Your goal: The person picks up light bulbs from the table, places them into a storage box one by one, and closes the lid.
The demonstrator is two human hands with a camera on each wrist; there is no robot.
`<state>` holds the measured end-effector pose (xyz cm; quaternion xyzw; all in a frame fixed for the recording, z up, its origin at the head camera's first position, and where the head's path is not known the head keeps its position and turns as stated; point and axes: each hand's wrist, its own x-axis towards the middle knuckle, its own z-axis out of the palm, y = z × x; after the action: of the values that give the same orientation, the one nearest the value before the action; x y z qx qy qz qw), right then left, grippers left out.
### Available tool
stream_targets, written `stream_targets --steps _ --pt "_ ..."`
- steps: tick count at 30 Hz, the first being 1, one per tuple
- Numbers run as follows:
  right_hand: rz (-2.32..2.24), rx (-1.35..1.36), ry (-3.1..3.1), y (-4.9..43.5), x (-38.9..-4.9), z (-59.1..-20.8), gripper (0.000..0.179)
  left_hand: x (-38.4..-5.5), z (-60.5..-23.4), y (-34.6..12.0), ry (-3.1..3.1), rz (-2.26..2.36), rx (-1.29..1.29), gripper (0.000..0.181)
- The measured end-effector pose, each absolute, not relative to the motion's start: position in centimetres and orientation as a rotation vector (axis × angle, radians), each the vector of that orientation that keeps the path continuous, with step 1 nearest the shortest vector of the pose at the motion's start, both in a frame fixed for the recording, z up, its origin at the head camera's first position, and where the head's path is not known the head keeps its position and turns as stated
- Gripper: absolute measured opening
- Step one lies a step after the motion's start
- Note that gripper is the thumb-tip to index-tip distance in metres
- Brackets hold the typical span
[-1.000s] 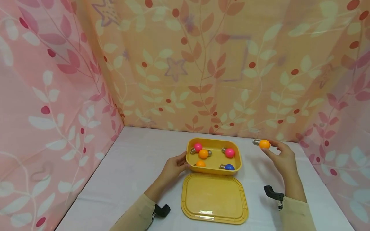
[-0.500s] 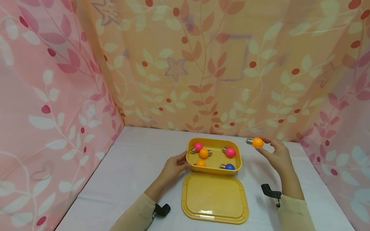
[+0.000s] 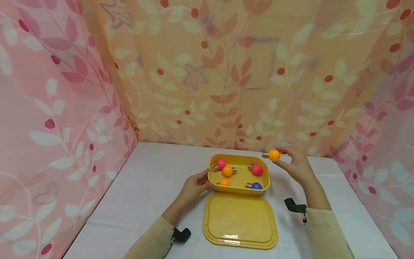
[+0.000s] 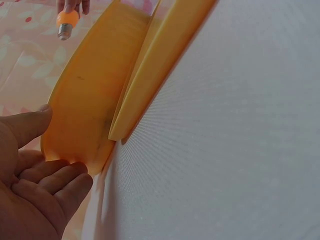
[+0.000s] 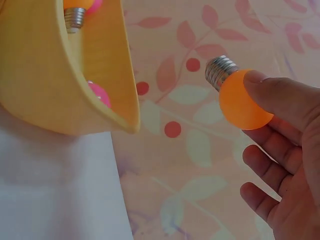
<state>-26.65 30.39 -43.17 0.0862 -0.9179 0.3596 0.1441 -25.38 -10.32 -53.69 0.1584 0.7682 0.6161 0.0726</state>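
Note:
My right hand [image 3: 295, 166] pinches an orange light bulb [image 3: 274, 154] by its round glass, up beyond the right end of a yellow plastic box [image 3: 239, 187]. In the right wrist view, thumb and forefinger grip the bulb [image 5: 245, 102], its silver screw base tilted up toward the box. At the box's left end, my left hand [image 3: 193, 189] holds the wall between thumb and fingers; the left wrist view has the fingertips [image 4: 77, 167] against it. Inside lie two pink bulbs, one being the right-hand pink bulb [image 3: 257, 169], two orange bulbs and a blue bulb [image 3: 257, 186].
A flat yellow lid [image 3: 240, 221] lies on the white-covered table [image 3: 155, 169] just in front of the box. Behind the table hangs a leaf-patterned curtain [image 3: 181, 108], with pink patterned cloth [image 3: 64, 144] along the left side and more on the right.
My right hand has carried the orange bulb leftward and slightly up, from well right of the box to close beside its far right corner. The left hand stays at the box.

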Motion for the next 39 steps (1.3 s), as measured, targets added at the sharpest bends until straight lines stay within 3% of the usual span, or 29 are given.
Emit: stream_targets --steps 14,27,39 --pt "0.875 0.414 -2.877 27.1 -29.6 -41.1 0.051 -25.3 -53.6 -10.3 2.311 1.852 0.470 0.070" --pt "0.853 0.599 -2.989 24.7 -32.1 -42.1 0.041 -25.4 -53.8 -10.3 2.301 1.865 0.475 0.072" --pt "0.778 0.610 -3.085 23.0 -33.8 -43.2 0.044 -25.4 -53.5 -10.3 2.302 1.863 0.472 0.071"
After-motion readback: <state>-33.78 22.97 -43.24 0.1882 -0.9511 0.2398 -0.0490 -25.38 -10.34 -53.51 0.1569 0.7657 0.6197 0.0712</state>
